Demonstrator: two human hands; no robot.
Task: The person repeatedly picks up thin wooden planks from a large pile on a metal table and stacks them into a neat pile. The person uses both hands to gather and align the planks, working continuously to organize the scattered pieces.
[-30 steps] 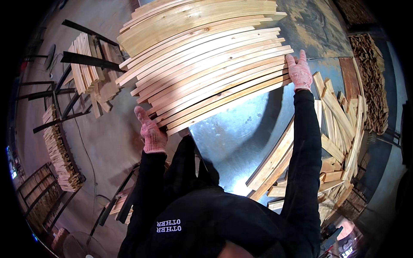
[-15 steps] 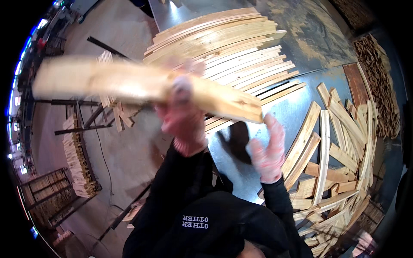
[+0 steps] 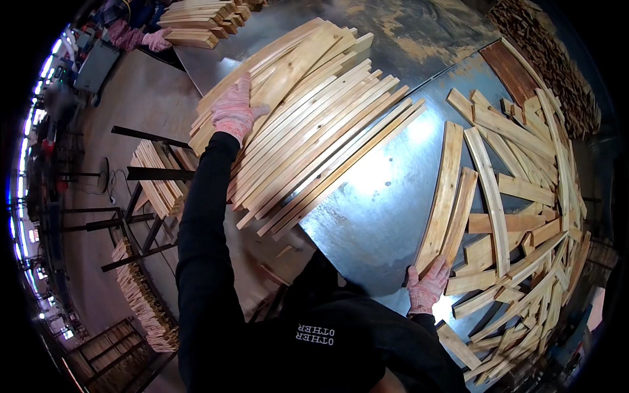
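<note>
A row of pale wooden boards lies side by side on the metal table. On its far left part, one wide wooden board rests askew over the others. My left hand, in a pinkish-white glove, grips this board near its closer end, thumb on its face. At lower right my gloved right hand closes around the near end of a long wooden board, thumb on its left side. A shorter board lies against that one, its near end by my fingers.
A jumbled heap of wood pieces covers the table's right side. Another person's gloved hand touches a stack of wood at the far left. Black metal bars and stacked slats stand left of the table.
My left hand has carried the wide board from in front of me onto the row's far left part. My right hand has moved down and right to a board by the heap.
</note>
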